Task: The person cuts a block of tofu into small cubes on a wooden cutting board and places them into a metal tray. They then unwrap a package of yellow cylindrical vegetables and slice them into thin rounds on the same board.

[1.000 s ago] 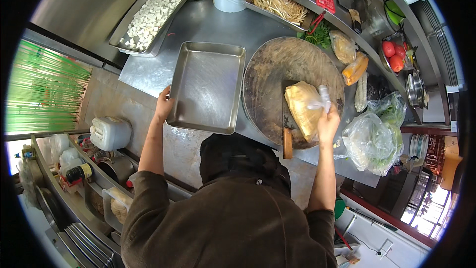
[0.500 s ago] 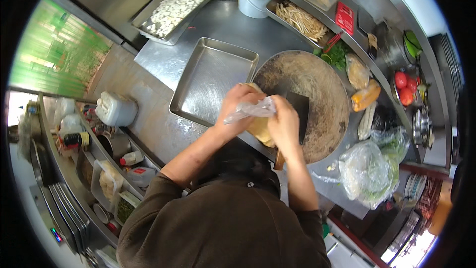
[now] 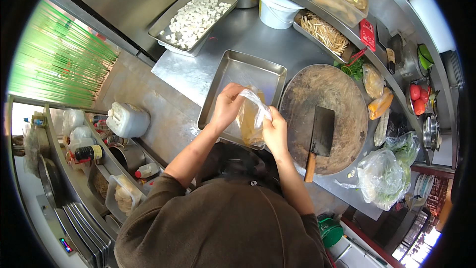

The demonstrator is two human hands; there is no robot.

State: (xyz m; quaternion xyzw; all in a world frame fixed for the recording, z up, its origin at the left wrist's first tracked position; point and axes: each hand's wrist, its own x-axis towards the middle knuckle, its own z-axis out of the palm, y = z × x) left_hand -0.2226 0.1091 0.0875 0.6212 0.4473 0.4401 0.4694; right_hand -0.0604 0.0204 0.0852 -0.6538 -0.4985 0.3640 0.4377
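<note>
While fingers [image 3: 235, 93] hold it, clear plastic bag [image 3: 257, 103], crumpled, yellowish contents [image 3: 247, 132] inside

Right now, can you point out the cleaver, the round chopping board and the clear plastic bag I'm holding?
Cleaver [image 3: 323, 131]: head view, on the dark blade.
Round chopping board [image 3: 348, 119]: head view, on its bare top surface.
Clear plastic bag [image 3: 249, 121]: head view, on the body, where yellow shows through.

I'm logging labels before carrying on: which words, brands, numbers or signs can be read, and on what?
None can be quoted.
Red flat object, upper right: print too small.
Dark bottle, left shelves: yellow label too small.
Lit panel, lower left: too blurred.
Clear bag: no print visible.
</note>
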